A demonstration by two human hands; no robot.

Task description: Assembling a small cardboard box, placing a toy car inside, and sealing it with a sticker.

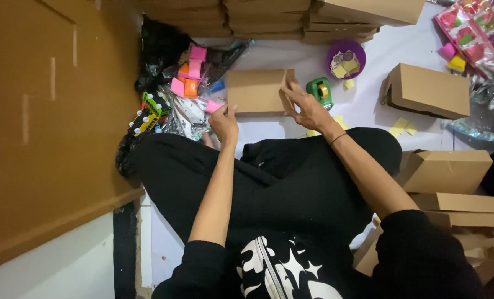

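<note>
Left hand point(225, 123) pinches the near-left corner of one flat brown cardboard box point(255, 91) lying on the white floor point(291, 58); right hand point(305, 105) grips the box's right end flap, fingers closed on it. Right of the box sit one green tape dispenser point(319, 91) and one purple bowl point(345, 58). Left of it lies one heap of bagged toys point(175, 102). One folded box point(428, 89) rests farther right.

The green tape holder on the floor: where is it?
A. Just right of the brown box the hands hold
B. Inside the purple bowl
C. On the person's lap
A: the green tape holder sits on the white floor beside the brown box, near the right hand.
</note>
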